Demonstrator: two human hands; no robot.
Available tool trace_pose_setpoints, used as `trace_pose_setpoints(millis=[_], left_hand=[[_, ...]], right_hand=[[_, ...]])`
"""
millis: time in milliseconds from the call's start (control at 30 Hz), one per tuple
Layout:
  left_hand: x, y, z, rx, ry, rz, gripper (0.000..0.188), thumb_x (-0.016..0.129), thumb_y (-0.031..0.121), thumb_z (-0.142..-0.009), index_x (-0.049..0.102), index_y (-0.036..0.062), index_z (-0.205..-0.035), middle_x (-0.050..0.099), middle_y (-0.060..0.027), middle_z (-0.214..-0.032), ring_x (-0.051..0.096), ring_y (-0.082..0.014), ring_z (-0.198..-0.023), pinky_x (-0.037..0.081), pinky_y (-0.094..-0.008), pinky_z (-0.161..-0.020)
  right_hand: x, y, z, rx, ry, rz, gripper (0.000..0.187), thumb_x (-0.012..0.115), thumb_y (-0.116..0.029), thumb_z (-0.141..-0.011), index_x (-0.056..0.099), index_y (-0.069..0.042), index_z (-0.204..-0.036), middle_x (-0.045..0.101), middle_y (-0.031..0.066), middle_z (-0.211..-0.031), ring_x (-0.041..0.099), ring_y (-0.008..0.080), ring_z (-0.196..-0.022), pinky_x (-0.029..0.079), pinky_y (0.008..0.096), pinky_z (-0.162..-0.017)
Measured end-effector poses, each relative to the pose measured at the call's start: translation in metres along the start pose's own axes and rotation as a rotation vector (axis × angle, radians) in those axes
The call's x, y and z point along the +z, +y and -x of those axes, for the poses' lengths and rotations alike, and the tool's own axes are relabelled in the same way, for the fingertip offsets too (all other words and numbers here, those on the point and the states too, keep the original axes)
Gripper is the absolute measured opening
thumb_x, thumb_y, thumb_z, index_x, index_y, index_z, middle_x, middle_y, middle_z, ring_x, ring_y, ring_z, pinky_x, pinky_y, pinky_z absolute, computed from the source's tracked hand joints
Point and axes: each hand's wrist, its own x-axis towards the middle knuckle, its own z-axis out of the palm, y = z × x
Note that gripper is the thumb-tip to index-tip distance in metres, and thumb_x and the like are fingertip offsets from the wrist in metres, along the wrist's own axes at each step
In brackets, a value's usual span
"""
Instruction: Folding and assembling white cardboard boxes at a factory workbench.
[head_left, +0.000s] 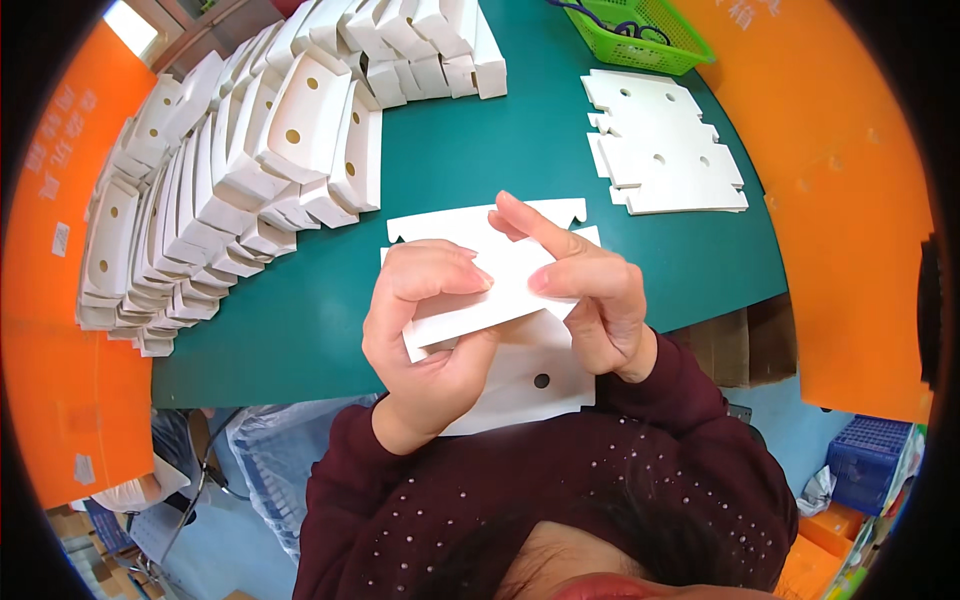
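Note:
A white die-cut cardboard blank (505, 385) is held above the near edge of the green table, partly folded, with a round hole in the panel closest to my body. My left hand (425, 335) pinches a raised folded strip of it, thumb underneath and fingers curled over the top. My right hand (605, 295) grips the same blank from the other side. Its thumb or a bent finger presses near the fold while one finger points up and away. The palms hide some of the folds.
Rows of folded white cardboard trays (295, 140) are stacked at the left and back of the green table (480, 140). Flat white blanks (680, 145) lie in a pile at the right. Behind them is a green plastic basket (640, 50). Orange panels (840, 200) flank the table.

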Motion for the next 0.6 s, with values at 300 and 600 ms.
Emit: trace_pose_setpoints(millis=[300, 600], left_hand=[[0.007, 0.004, 0.0, -0.087, 0.042, 0.032, 0.035, 0.067, -0.014, -0.062, 0.057, 0.0021, -0.092, 0.057, -0.0092, -0.089, 0.059, -0.0241, -0.087, 0.048, -0.0328, -0.078], [0.008, 0.005, -0.004, -0.091, -0.013, -0.054, 0.032, 0.068, -0.01, -0.06, 0.058, 0.0032, -0.087, 0.058, -0.0101, -0.087, 0.06, -0.026, -0.083, 0.048, -0.0338, -0.075]], right_hand=[[-0.003, -0.006, 0.002, 0.023, -0.009, 0.082, 0.017, 0.041, -0.014, -0.099, 0.05, -0.004, -0.11, 0.038, 0.0394, -0.136, 0.046, 0.049, -0.124, 0.04, 0.0488, -0.102], [-0.012, -0.007, 0.003, 0.141, 0.028, -0.144, 0.015, 0.051, -0.015, -0.096, 0.051, -0.004, -0.106, 0.038, 0.0389, -0.137, 0.045, 0.0485, -0.126, 0.038, 0.0493, -0.102]])
